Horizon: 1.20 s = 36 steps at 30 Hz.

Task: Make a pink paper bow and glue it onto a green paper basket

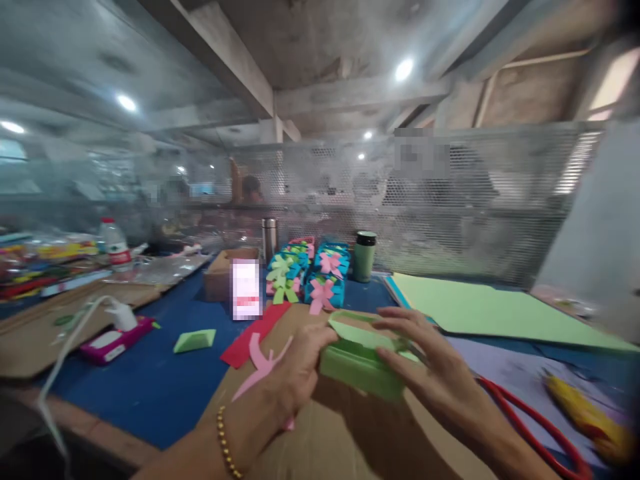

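My left hand [300, 363] is closed on the left end of a small green paper box [363, 370], which has an open top and a folded rim. Over the box's right end, my right hand [425, 350] has its fingers stretched and apart, the fingertips at the rim; its palm side is hidden. Beneath both hands lies a brown cardboard sheet [320, 443]. Beside my left wrist is a pink paper cutout [263, 367] with curved strips. A red paper strip [255, 337] lies beyond it.
Decorated blue paper baskets [327, 273] with pink and green flowers stand ahead, between a steel flask [269, 239] and a green tumbler [365, 257]. A bright phone screen [247, 290] is upright before a cardboard box [216, 277]. Red-handled scissors [530, 420] lie right, near green sheets [480, 303].
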{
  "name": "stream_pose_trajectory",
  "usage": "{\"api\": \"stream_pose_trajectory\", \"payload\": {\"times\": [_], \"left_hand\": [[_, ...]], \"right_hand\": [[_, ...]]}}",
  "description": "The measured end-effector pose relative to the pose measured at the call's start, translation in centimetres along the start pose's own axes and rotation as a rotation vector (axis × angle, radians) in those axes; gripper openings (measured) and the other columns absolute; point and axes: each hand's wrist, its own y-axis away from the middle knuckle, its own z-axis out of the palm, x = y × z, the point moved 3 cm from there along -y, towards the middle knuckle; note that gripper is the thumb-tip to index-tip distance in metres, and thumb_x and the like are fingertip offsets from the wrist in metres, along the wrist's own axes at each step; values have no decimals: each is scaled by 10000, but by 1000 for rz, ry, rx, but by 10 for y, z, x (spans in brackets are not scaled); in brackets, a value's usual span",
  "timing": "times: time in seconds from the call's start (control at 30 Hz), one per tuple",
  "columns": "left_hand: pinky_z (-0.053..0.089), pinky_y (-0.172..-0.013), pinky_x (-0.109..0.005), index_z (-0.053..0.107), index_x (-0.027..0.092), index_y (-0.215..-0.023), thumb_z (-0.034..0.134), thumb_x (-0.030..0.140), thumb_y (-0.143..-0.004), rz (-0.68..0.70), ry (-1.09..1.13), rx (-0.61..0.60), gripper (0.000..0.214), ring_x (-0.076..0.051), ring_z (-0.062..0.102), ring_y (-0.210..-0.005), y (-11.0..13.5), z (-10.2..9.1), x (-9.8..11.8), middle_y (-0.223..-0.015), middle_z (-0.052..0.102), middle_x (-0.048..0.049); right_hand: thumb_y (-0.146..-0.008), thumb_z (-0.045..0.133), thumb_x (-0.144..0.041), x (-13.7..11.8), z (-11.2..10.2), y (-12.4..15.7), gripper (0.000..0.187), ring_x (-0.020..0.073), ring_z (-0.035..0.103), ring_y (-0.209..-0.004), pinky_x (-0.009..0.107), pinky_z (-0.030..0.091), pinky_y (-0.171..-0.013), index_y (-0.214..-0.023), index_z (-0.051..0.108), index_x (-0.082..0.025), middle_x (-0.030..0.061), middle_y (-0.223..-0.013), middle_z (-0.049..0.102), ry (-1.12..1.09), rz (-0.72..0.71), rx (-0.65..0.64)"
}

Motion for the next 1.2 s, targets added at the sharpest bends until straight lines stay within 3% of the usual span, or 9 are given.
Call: {"api": "stream_pose_trajectory", "payload": {"times": [0.23,0.37,0.47,0.6,0.83,1.0,1.1,1.2], "left_hand": [[342,-578,-283,655,226,-542,759,211,-613,-49,90,148,127,-175,497,-621,-7,-5,-4,-606,596,-8],[315,-558,-274,602,186,-494,743,156,-561,-110,71,121,160,-132,444,-555,-5,-4,-6,-543,517,22],[362,-587,-265,685,139,-586,762,174,-566,-196,71,28,87,-139,528,-590,1,2,-5,-598,603,-8],[431,-661,-260,766,126,-758,826,250,-634,-207,34,-66,186,-146,593,-674,9,8,-1,-693,693,-40],[518,-773,-317,765,144,-843,823,192,-709,-262,143,-35,154,-220,682,-837,18,6,-9,-867,749,-85],[542,-769,-280,751,150,-925,771,143,-754,-289,174,22,172,-187,697,-828,20,5,-13,-905,753,-68],[556,-763,-283,736,124,-976,711,105,-793,-308,251,100,185,-187,700,-819,16,1,-13,-934,756,-87],[564,-783,-290,726,114,-993,651,76,-840,-263,292,131,175,-184,702,-827,10,-3,-9,-966,758,-97]], "right_hand": [[-881,632,-522,31,2,-6,315,344,685,-1057,508,512,-873,-1134,730,-362,119,-1195,717,68,-205,21],[-891,651,-479,25,-2,-7,231,301,710,-954,446,538,-810,-1027,774,-340,87,-1063,761,-5,-163,-12],[-926,637,-425,13,-6,-6,207,271,692,-920,415,519,-805,-876,796,-303,75,-994,757,-70,-64,-57],[-955,617,-369,6,-8,-7,244,235,654,-954,383,500,-825,-801,770,-258,62,-1043,699,-125,46,-72],[-945,625,-316,1,-7,-4,207,211,642,-937,376,508,-830,-814,767,-242,55,-1021,682,-162,34,-19],[-950,624,-243,-9,-7,-2,152,204,635,-963,378,496,-851,-922,773,-244,55,-1047,689,-147,-28,-52],[-954,617,-192,-16,-17,-3,155,218,615,-1024,396,481,-902,-1040,745,-203,87,-1079,666,-42,-86,72],[-949,619,-159,-24,-24,-2,110,201,615,-898,361,483,-814,-901,718,-152,79,-926,654,52,-138,209]]}}
